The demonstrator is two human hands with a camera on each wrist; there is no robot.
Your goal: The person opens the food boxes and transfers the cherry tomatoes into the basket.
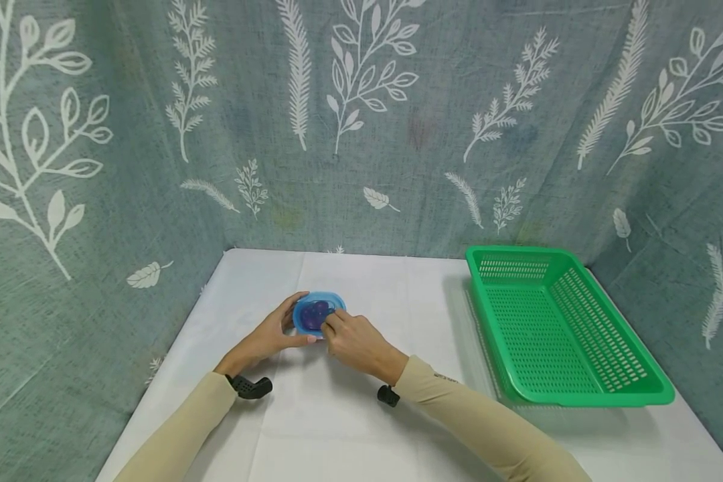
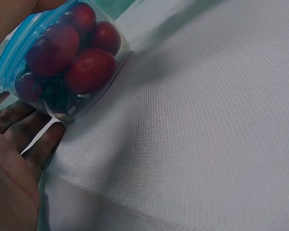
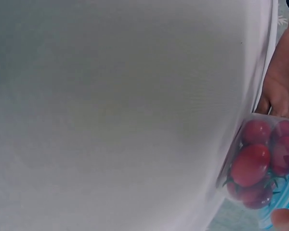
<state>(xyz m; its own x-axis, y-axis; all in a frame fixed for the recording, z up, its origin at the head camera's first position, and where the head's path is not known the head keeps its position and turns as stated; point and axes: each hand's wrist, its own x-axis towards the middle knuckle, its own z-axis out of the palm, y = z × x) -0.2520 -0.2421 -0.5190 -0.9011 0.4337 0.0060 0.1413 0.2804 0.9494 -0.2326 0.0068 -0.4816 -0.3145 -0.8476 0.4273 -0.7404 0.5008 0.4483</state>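
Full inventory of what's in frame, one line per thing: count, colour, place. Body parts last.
Container: 1, clear with blue rim, on the table between the hands
Tomato-like fruits: at least 5, exact count hidden; red with some green stems, inside the container
Basket: 1, green, on the table's right side
Table: 1, white, under everything
Fabric backdrop: count unclear, grey-green with white leaf prints, behind and at both sides
Wrist devices: 2, black, one at each wrist
Sleeves: 2, beige, on the forearms
Left hand: 1, bare, holding the container's left side
Right hand: 1, bare, fingertips at the container's rim
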